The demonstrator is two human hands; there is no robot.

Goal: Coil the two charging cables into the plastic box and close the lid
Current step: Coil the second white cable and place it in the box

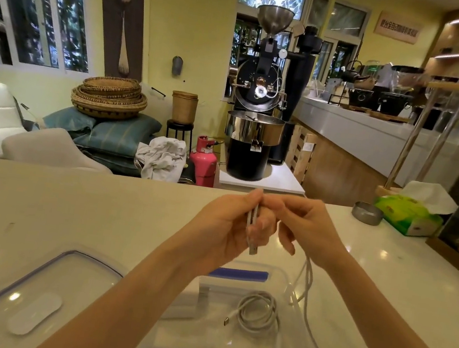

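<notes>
Both hands, left hand (pixel 227 223) and right hand (pixel 307 229), pinch the second cable (pixel 307 288) above the plastic box (pixel 276 272); its slack tail may snag the rim.

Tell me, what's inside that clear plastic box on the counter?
Inside the plastic box lies one coiled white cable, both plugs showing. The second cable hangs over the box from the hands, not yet in. The left forearm covers the box's left part, so anything there is hidden.

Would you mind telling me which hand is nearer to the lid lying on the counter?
Left. The left hand is up right of the lid; the right hand is farther right.
</notes>
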